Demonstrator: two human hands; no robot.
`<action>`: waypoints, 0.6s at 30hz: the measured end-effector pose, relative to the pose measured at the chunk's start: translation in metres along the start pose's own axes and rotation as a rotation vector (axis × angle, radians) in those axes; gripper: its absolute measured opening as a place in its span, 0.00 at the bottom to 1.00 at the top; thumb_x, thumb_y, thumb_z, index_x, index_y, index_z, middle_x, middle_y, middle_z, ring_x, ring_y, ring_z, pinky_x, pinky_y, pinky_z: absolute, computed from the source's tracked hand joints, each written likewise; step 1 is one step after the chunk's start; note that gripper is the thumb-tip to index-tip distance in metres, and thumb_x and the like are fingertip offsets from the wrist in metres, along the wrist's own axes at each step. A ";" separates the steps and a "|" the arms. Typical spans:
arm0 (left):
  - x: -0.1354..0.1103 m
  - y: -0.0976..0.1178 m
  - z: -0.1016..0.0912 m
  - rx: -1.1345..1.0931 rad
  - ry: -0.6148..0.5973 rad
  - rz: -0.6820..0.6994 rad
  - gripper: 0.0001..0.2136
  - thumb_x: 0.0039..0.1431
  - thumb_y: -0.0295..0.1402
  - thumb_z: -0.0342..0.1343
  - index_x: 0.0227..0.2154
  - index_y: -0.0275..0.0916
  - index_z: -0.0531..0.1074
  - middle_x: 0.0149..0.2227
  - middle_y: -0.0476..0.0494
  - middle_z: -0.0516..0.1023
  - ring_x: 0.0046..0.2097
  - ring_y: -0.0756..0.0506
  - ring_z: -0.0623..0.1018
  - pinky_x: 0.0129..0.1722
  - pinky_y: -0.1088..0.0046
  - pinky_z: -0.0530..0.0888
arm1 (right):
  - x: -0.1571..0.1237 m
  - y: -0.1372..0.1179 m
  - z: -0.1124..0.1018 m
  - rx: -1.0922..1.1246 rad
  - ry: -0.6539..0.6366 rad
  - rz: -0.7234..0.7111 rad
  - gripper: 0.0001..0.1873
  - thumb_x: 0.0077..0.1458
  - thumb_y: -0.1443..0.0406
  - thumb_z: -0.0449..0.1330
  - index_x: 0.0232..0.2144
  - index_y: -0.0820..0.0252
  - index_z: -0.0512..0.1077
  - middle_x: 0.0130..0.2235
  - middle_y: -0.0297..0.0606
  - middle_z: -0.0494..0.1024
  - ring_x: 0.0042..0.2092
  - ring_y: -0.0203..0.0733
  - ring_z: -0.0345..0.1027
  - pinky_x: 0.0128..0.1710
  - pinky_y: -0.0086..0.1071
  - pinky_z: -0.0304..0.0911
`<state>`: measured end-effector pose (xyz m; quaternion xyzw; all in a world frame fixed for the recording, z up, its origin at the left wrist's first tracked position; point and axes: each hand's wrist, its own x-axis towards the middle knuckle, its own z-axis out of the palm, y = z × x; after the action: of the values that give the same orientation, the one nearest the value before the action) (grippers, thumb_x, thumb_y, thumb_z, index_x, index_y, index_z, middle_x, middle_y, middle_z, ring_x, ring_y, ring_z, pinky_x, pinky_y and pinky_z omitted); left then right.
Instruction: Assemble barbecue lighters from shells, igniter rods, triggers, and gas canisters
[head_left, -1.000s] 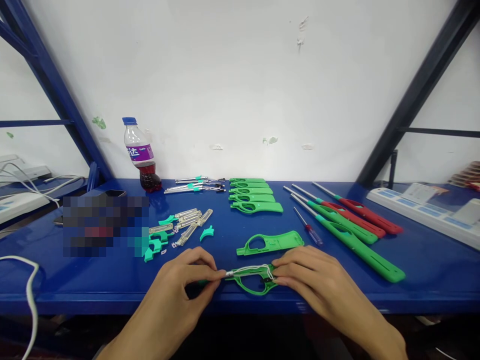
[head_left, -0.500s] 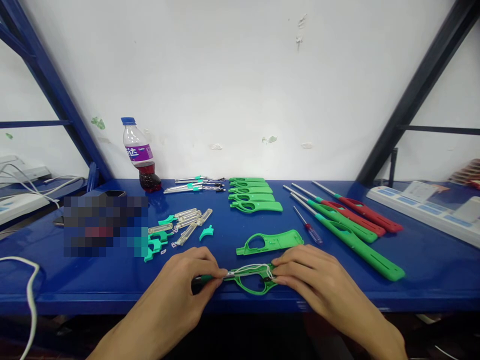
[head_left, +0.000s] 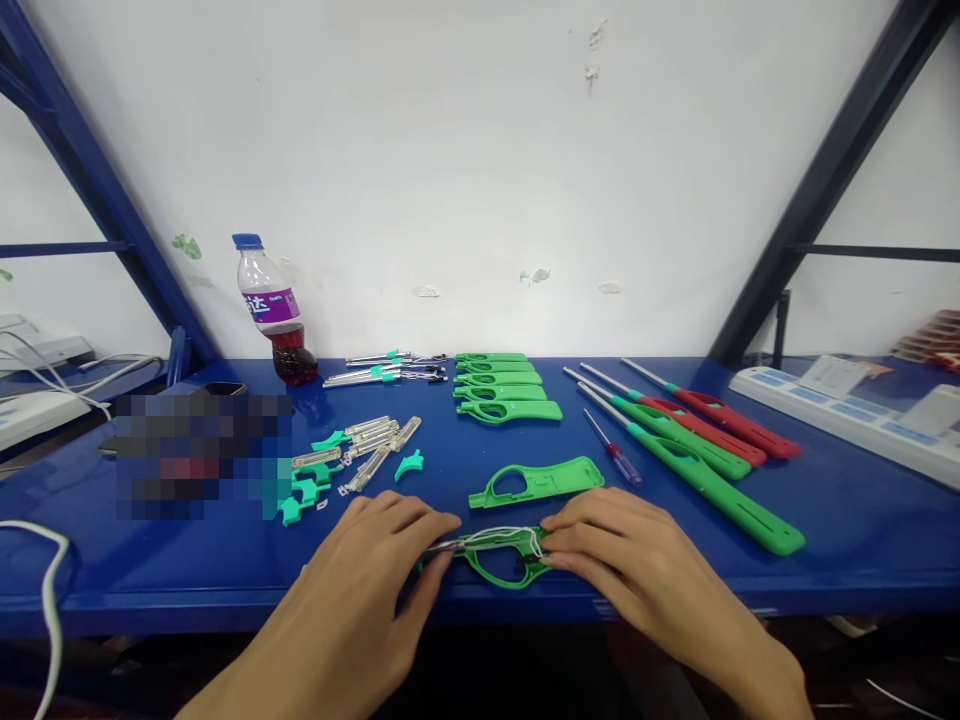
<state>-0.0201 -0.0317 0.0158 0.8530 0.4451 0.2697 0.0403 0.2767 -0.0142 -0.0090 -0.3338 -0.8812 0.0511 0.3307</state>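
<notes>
Near the table's front edge lies an opened green lighter half-shell (head_left: 491,572), its finger loop facing me and white wires running along its upper side. My right hand (head_left: 637,560) pinches the shell's right end between thumb and fingers, covering that end. At the left end my left hand (head_left: 382,560) has thumb and index finger on either side of the metal lighter tube (head_left: 444,546); most of the tube is hidden behind the hand. Just beyond sits the matching green half-shell (head_left: 544,482), inner side up. A teal trigger (head_left: 409,464) rests beyond my left hand.
Clear fuel tanks (head_left: 379,450) and teal triggers (head_left: 306,490) lie left. Behind are metal tubes with wires (head_left: 375,373), green shells (head_left: 510,410) and a drink bottle (head_left: 274,310). On the right are a screwdriver (head_left: 619,458), assembled lighters (head_left: 705,485) and a power strip (head_left: 840,410).
My left hand's fingers have shifted on the tube, with index finger and thumb now farther apart and the hand more over it. My right hand keeps its grip on the shell.
</notes>
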 end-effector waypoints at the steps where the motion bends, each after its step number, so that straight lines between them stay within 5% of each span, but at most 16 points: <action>1: 0.003 0.004 0.002 -0.002 0.004 0.019 0.13 0.72 0.28 0.54 0.51 0.45 0.80 0.46 0.44 0.83 0.47 0.39 0.82 0.48 0.57 0.78 | 0.000 0.000 0.000 0.001 0.004 -0.002 0.09 0.75 0.62 0.58 0.45 0.53 0.80 0.46 0.35 0.85 0.46 0.43 0.79 0.48 0.37 0.71; 8: 0.027 0.018 0.011 -0.012 -0.168 -0.039 0.08 0.68 0.24 0.62 0.45 0.42 0.82 0.42 0.46 0.81 0.44 0.40 0.80 0.45 0.59 0.78 | -0.001 0.002 0.003 0.004 0.026 -0.024 0.07 0.75 0.63 0.59 0.44 0.53 0.78 0.45 0.33 0.85 0.45 0.41 0.78 0.47 0.37 0.69; 18: 0.022 0.007 0.021 0.034 -0.096 0.036 0.09 0.72 0.23 0.57 0.39 0.41 0.81 0.39 0.47 0.80 0.39 0.42 0.80 0.39 0.66 0.76 | 0.002 0.000 0.003 -0.040 0.052 -0.117 0.06 0.76 0.64 0.59 0.45 0.55 0.76 0.45 0.32 0.85 0.44 0.40 0.78 0.45 0.36 0.67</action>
<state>0.0055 -0.0154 0.0088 0.8735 0.4316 0.2213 0.0422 0.2739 -0.0129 -0.0098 -0.2895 -0.8911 0.0051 0.3493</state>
